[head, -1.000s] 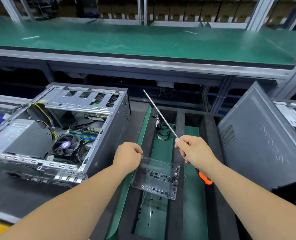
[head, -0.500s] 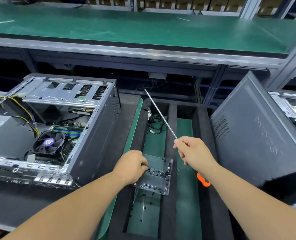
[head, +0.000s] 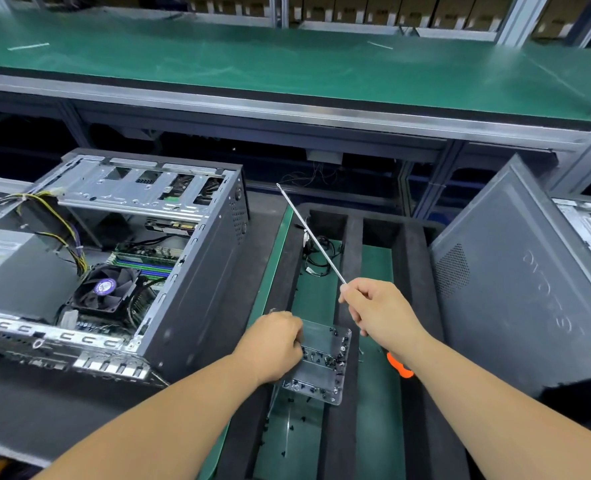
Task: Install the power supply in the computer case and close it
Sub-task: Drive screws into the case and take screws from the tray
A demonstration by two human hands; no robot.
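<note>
My right hand (head: pixel 382 311) grips the long screwdriver (head: pixel 313 237), my left hand (head: pixel 273 344) curls into the clear screw tray (head: pixel 325 372), while the power supply (head: pixel 7 268) sits inside the open computer case (head: pixel 197 278) on my left.

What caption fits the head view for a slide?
Left hand picks screws from clear tray; right hand holds long screwdriver beside open computer case.

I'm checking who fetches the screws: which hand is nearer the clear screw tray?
The left hand: its fingers reach into the clear screw tray at the left edge. The right hand is above and to its right, gripping the screwdriver, clear of it.
</note>
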